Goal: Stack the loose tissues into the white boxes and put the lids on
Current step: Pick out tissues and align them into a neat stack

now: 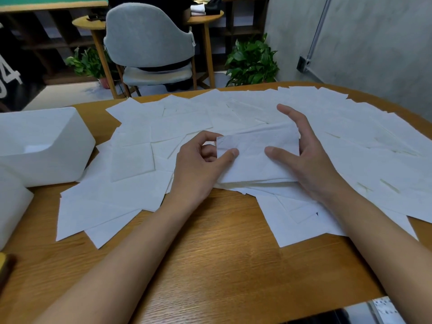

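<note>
Many loose white tissues (163, 127) lie spread over the wooden table (222, 253). In the middle I hold a small stack of tissues (252, 157) between both hands. My left hand (198, 167) pinches its left end, thumb on top. My right hand (304, 155) grips its right end, thumb on top and fingers curved round the far edge. An open white box (46, 146) stands at the left, with a little white tissue visible inside. A second white box or lid (11, 204) shows at the left edge, partly cut off.
A dark and yellow object (4, 265) lies at the lower left edge. Beyond the table stand a grey chair (149, 36), a small round wooden table (88, 22) and potted plants (252, 61). A grey wall is on the right.
</note>
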